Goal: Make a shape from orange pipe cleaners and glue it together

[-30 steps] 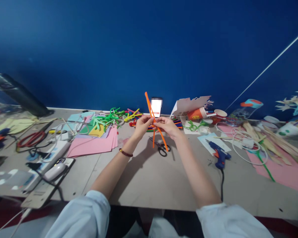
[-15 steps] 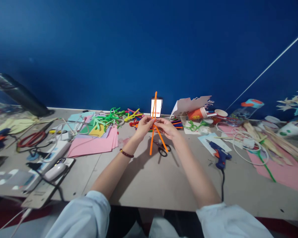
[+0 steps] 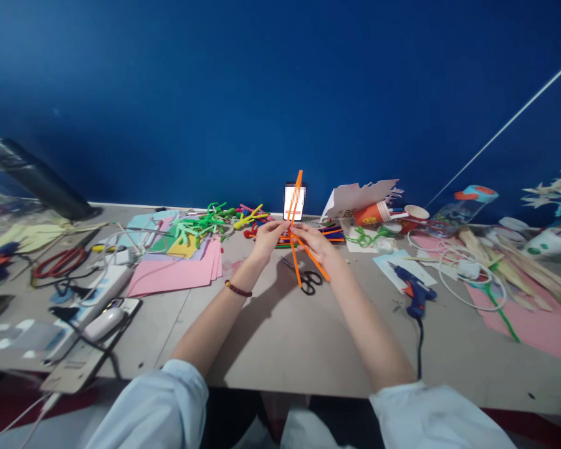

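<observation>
Pose: left forearm (image 3: 219, 318) and right forearm (image 3: 369, 321) angle inward from light blue sleeves (image 3: 154, 405) and converge over the far half of the wooden table (image 3: 266, 343). Hands together, not touching the tabletop: left hand (image 3: 268, 240) and right hand (image 3: 314, 243) meet at the crossing of the orange pipe cleaners (image 3: 308, 262), fingers closed on them from either side, exact finger placement partly hidden. Red bead bracelet (image 3: 238, 289) on left wrist. Pipe cleaners held in the air, above the black-handled scissors (image 3: 311, 282), which lie on the table just below and apart from them. Change from previous frame: upper strand, nearly vertical then, now tilts toward the right; lower strands splay wider, one end having swung from left of the scissors to just over their handles, another now reaching right of them. Hands and forearms roughly where they were. Nearby: pink paper sheets (image 3: 177, 269) to the left, blue glue gun (image 3: 416, 296) to the right, mixed pipe cleaners (image 3: 313, 236) beyond the hands.
</observation>
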`<act>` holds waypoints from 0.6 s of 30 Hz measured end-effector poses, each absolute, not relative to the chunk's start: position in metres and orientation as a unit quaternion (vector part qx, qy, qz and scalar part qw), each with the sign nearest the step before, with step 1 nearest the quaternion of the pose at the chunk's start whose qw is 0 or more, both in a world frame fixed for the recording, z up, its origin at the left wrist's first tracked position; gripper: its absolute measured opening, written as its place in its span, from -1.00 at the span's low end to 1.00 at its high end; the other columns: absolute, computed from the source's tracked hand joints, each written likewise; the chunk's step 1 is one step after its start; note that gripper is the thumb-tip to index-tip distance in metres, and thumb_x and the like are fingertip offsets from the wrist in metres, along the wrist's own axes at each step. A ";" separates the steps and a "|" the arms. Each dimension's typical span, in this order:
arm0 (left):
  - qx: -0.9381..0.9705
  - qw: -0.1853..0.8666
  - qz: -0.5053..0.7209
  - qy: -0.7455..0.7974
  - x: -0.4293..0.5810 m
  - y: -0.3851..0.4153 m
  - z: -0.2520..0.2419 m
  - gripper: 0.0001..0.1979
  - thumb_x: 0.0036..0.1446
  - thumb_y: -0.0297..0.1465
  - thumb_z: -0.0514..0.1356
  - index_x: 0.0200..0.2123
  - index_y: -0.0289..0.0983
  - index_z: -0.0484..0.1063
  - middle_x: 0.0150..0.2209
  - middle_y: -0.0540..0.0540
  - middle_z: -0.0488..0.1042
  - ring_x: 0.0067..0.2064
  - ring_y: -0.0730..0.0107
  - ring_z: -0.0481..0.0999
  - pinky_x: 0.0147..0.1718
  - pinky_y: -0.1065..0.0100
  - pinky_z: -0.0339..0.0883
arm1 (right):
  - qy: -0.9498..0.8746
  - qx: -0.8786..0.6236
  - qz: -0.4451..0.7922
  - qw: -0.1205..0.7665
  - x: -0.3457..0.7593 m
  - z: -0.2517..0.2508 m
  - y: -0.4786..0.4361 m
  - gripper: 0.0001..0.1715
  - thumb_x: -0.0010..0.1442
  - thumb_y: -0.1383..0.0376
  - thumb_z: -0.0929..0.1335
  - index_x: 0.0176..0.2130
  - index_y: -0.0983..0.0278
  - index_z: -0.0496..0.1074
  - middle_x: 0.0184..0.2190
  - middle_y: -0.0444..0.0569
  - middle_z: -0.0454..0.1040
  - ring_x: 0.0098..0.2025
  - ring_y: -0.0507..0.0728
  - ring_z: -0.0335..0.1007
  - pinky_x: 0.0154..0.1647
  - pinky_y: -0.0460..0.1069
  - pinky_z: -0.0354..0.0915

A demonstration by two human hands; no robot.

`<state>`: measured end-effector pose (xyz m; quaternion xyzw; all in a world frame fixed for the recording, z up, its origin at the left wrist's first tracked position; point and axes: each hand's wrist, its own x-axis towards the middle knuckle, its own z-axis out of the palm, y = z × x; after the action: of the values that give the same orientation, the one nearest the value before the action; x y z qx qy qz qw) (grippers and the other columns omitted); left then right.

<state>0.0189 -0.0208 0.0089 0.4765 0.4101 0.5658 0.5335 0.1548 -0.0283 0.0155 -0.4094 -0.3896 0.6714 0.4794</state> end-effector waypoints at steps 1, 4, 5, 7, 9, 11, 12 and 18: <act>0.475 0.533 0.565 0.415 0.018 -0.021 0.010 -0.83 -0.12 -0.32 0.32 -0.45 -0.30 0.54 -0.44 -0.06 0.51 -0.39 0.43 0.44 -0.39 0.41 0.29 | -0.388 -0.401 0.677 0.481 0.155 0.015 -0.028 -0.76 -0.11 0.32 0.50 -0.37 0.28 0.44 -0.52 -0.18 0.45 -0.58 -0.10 0.28 -0.75 -0.24 0.04; 0.458 0.541 0.563 0.425 0.018 -0.022 0.012 -0.85 -0.16 -0.37 0.34 -0.44 -0.30 0.55 -0.41 -0.08 0.54 -0.34 0.39 0.48 -0.31 0.36 0.34 | -0.388 -0.374 0.691 0.482 0.156 0.015 -0.028 -0.65 -0.20 0.25 0.54 -0.38 0.30 0.43 -0.61 -0.25 0.35 -0.66 -0.14 0.12 -0.78 -0.23 -0.10; 0.451 0.549 0.560 0.425 0.018 -0.023 0.013 -0.83 -0.17 -0.38 0.35 -0.42 -0.31 0.55 -0.40 -0.08 0.54 -0.34 0.38 0.48 -0.31 0.35 0.35 | -0.390 -0.370 0.692 0.483 0.155 0.014 -0.028 -0.61 -0.22 0.23 0.54 -0.38 0.30 0.43 -0.63 -0.26 0.32 -0.67 -0.14 0.09 -0.78 -0.22 -0.13; 0.437 0.576 0.553 0.414 0.020 -0.024 0.013 -0.78 -0.20 -0.39 0.36 -0.39 -0.31 0.53 -0.38 -0.08 0.54 -0.36 0.39 0.49 -0.33 0.34 0.37 | -0.395 -0.368 0.688 0.485 0.154 0.014 -0.028 -0.57 -0.24 0.20 0.55 -0.38 0.31 0.42 -0.65 -0.28 0.29 -0.69 -0.15 0.06 -0.78 -0.20 -0.15; 0.421 0.604 0.551 0.393 0.022 -0.024 0.012 -0.75 -0.22 -0.38 0.37 -0.38 -0.32 0.50 -0.38 -0.07 0.53 -0.39 0.41 0.49 -0.36 0.35 0.38 | -0.398 -0.372 0.679 0.491 0.153 0.013 -0.027 -0.56 -0.25 0.20 0.55 -0.38 0.31 0.40 -0.64 -0.26 0.31 -0.69 -0.15 0.07 -0.78 -0.20 -0.14; 0.408 0.625 0.556 0.366 0.024 -0.024 0.010 -0.75 -0.22 -0.37 0.37 -0.40 -0.31 0.47 -0.41 -0.04 0.51 -0.42 0.45 0.48 -0.39 0.38 0.38 | -0.398 -0.374 0.669 0.504 0.152 0.012 -0.026 -0.58 -0.24 0.20 0.55 -0.40 0.30 0.38 -0.62 -0.25 0.34 -0.69 -0.14 0.10 -0.78 -0.20 -0.12; 0.401 0.631 0.562 0.355 0.025 -0.024 0.009 -0.75 -0.21 -0.36 0.37 -0.41 -0.31 0.45 -0.42 -0.03 0.49 -0.42 0.47 0.48 -0.39 0.40 0.37 | -0.396 -0.373 0.665 0.512 0.152 0.011 -0.025 -0.59 -0.22 0.20 0.54 -0.41 0.29 0.36 -0.61 -0.25 0.34 -0.68 -0.14 0.10 -0.77 -0.20 -0.11; 0.371 0.637 0.587 0.335 0.027 -0.024 0.005 -0.77 -0.11 -0.32 0.33 -0.41 -0.30 0.38 -0.42 -0.01 0.47 -0.39 0.51 0.50 -0.39 0.46 0.35 | -0.374 -0.375 0.649 0.546 0.151 0.009 -0.022 -0.60 -0.17 0.20 0.52 -0.42 0.25 0.28 -0.64 -0.27 0.31 -0.68 -0.12 0.11 -0.76 -0.21 -0.07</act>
<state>0.0273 -0.0240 0.0053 0.3708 0.3351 0.5871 0.6367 0.1509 -0.0221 0.0089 -0.3746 -0.3736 0.6492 0.5464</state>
